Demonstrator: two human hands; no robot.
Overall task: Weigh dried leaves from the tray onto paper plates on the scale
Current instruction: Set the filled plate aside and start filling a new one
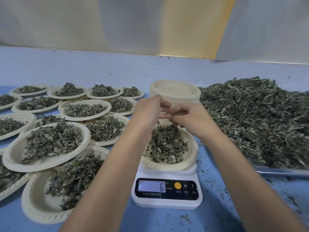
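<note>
Left hand [150,108] and right hand [190,118] meet over plate [192,153] on scale [167,203]; fingers [163,104] blurred, grip indeterminate. Display [152,186] reads 6.

Quick tally: one scale [167,203], one paper plate [192,153] on it, one stack of empty plates [175,96], one tray [282,171] holding one big leaf heap [254,114], and at least fifteen filled plates [15,158], which overlap too much for an exact count. Two hands: left hand [148,111], right hand [189,118].

Filled plates [50,144] L, scale [167,196] ctr, tray [282,171] R
</note>
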